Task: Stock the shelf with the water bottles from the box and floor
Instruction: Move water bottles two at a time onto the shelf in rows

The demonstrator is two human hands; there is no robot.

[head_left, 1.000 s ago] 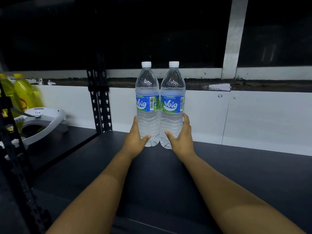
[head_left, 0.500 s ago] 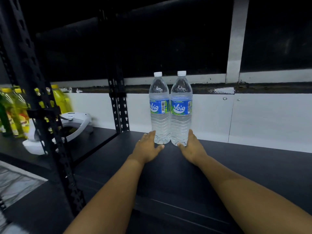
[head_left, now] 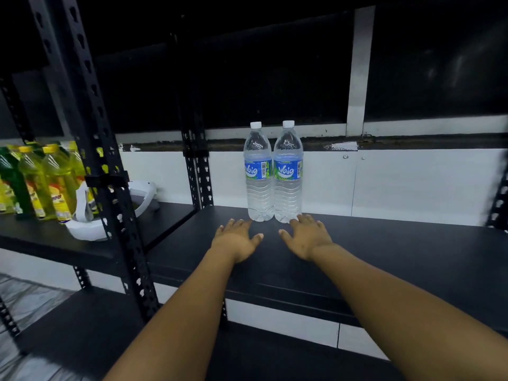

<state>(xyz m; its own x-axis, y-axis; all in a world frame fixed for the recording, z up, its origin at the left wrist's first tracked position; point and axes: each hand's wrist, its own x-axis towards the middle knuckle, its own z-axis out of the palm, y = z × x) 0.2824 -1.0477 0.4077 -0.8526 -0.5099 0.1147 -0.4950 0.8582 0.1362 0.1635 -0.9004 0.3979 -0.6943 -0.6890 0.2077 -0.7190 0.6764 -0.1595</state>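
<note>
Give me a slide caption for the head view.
Two water bottles stand upright on the black shelf; both hands open, empty.

We see dim stockroom: white wall [head_left: 412,182], dark window [head_left: 275,78], black slotted upright [head_left: 90,127], grey floor [head_left: 24,303].

Bottles [head_left: 273,171]: clear glossy plastic, ribbed lower half, shiny printed labels, white plastic caps. Shelf [head_left: 384,251]: matt black, smooth. Uprights [head_left: 90,138]: black perforated metal. Headset [head_left: 88,224]: glossy white plastic. Oil bottles [head_left: 46,180]: glossy yellow plastic.
</note>
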